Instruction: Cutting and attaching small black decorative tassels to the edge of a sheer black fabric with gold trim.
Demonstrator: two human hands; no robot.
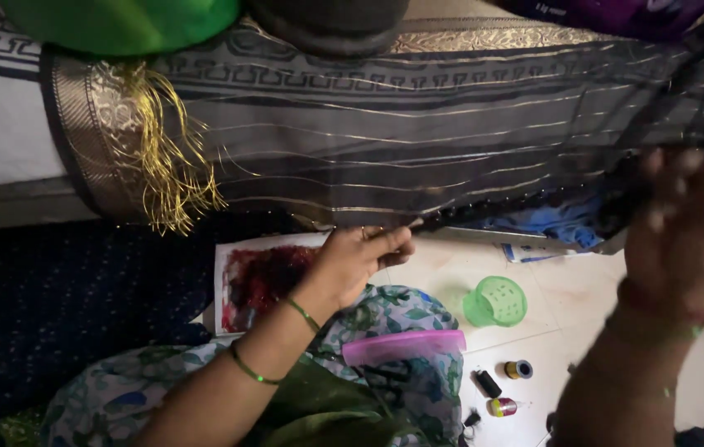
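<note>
Left hand (358,258) is pinched nearly closed on the lower hem of the dark gold-striped sheer fabric (418,132), which is draped at 12 o'clock with its long axis running 9 to 3. Whether a needle is held cannot be told. Right hand (691,219), at 3 o'clock, is motion-blurred; it is raised to the same hem, grip not resolvable. Left hand is nearer the beaded edge. Near, at 5 o'clock: pink lidded plastic box (404,346), thread spools (502,387). Beyond: green plastic basket (496,301). Gold tassel (166,157) is seen at 10 o'clock. Upper-edge objects are cut off.
</note>
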